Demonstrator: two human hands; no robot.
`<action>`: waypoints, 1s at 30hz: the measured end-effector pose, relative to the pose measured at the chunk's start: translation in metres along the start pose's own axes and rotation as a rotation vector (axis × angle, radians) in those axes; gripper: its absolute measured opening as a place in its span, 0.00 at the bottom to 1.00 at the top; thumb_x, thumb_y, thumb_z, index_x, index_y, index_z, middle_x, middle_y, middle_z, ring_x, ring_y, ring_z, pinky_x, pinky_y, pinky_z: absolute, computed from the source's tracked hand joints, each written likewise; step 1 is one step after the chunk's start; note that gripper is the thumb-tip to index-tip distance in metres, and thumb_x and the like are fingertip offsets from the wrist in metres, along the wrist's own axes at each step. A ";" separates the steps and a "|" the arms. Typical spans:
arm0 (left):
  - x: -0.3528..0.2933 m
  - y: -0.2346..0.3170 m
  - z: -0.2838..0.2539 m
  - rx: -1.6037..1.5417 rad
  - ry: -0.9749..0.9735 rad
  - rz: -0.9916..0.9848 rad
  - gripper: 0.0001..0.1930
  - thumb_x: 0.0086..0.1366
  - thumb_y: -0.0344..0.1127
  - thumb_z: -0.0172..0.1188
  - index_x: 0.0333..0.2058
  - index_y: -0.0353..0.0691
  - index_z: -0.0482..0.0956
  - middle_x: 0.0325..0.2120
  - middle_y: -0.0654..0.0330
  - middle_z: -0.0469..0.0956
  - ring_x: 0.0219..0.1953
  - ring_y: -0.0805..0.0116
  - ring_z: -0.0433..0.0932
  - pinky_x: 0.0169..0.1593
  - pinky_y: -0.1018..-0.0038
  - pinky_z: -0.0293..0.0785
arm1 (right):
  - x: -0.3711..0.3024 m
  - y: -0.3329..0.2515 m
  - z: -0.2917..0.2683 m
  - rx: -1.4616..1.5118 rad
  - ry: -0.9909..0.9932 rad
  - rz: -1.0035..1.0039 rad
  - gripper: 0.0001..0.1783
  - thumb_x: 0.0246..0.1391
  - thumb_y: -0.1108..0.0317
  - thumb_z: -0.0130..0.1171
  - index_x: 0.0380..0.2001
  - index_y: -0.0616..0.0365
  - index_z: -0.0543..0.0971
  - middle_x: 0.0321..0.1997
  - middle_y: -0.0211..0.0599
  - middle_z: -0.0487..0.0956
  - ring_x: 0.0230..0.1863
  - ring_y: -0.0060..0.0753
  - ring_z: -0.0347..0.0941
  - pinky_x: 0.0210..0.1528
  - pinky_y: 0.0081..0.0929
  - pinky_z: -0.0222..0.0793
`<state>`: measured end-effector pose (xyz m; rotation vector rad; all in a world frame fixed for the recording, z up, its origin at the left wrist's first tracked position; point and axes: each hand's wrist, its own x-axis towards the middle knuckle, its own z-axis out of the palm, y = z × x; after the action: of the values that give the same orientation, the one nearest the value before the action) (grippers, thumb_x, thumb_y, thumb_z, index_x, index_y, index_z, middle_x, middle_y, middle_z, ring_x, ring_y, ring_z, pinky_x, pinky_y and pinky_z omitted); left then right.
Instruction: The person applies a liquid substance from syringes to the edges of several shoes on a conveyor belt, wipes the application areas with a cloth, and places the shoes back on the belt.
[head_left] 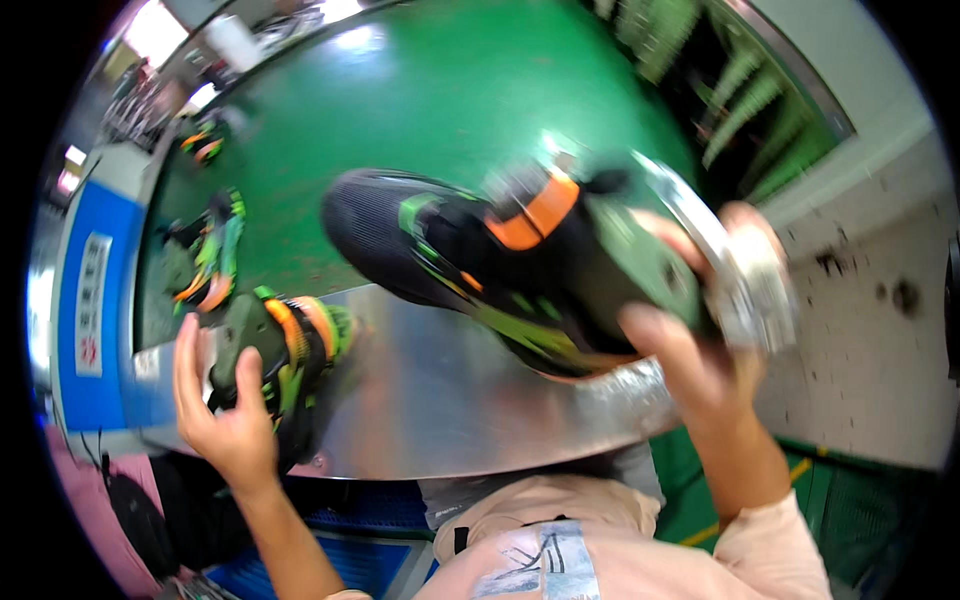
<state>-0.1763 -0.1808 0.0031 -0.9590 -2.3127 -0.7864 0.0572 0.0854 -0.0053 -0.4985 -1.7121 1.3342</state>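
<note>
My right hand point(690, 350) is closed around the dark green last point(640, 265) inside a black sneaker point(400, 240) with lime and orange trim. That sneaker is raised over the metal table, its toe to the left, and blurred by motion. A silvery metal piece point(755, 290) is beside my right hand; whether it touches the hand I cannot tell. My left hand point(230, 430) has its fingers apart, next to the green last point(240, 335) of a second, similar shoe point(300, 360) at the table's left end. Contact there is unclear.
The shiny metal table point(400, 420) lies before me. Beyond its left end are more such shoes point(215, 250), with another point(203, 140) farther off. A blue and white panel point(100, 290) stands left, a pale machine body point(860, 350) right. Green racks point(740, 90) line the far right.
</note>
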 end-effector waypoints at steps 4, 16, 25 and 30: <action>-0.033 0.066 0.017 -1.356 -0.236 -0.588 0.57 0.52 0.69 0.61 0.66 0.31 0.47 0.61 0.48 0.63 0.57 0.50 0.70 0.61 0.59 0.66 | -0.043 -0.004 -0.025 -0.327 -0.372 -0.251 0.32 0.41 0.64 0.67 0.50 0.63 0.69 0.44 0.49 0.77 0.33 0.38 0.73 0.40 0.30 0.70; -0.051 0.076 0.028 -1.639 -0.216 -0.758 0.33 0.46 0.27 0.64 0.54 0.29 0.68 0.45 0.53 0.77 0.48 0.62 0.76 0.56 0.66 0.69 | -0.114 0.035 -0.021 0.018 -0.437 -0.371 0.24 0.42 0.77 0.67 0.36 0.49 0.63 0.52 0.54 0.77 0.51 0.57 0.76 0.57 0.53 0.68; 0.012 0.076 0.034 -0.961 -0.414 -0.439 0.44 0.55 0.46 0.69 0.65 0.35 0.56 0.57 0.52 0.67 0.57 0.59 0.71 0.59 0.66 0.68 | 0.037 0.025 0.009 0.183 -0.064 0.080 0.34 0.45 0.76 0.70 0.54 0.60 0.64 0.46 0.38 0.77 0.47 0.28 0.73 0.50 0.26 0.70; 0.016 0.017 -0.040 -0.012 -0.190 0.008 0.54 0.35 0.35 0.74 0.65 0.42 0.58 0.65 0.52 0.58 0.68 0.48 0.51 0.69 0.57 0.46 | 0.117 0.068 0.002 -0.492 0.099 -0.427 0.26 0.44 0.69 0.69 0.46 0.58 0.70 0.33 0.41 0.81 0.34 0.33 0.79 0.37 0.29 0.74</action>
<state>-0.1647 -0.1908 0.0469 -1.0899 -2.4656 -0.7349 -0.0198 0.1959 -0.0218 -0.4281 -1.9300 0.5756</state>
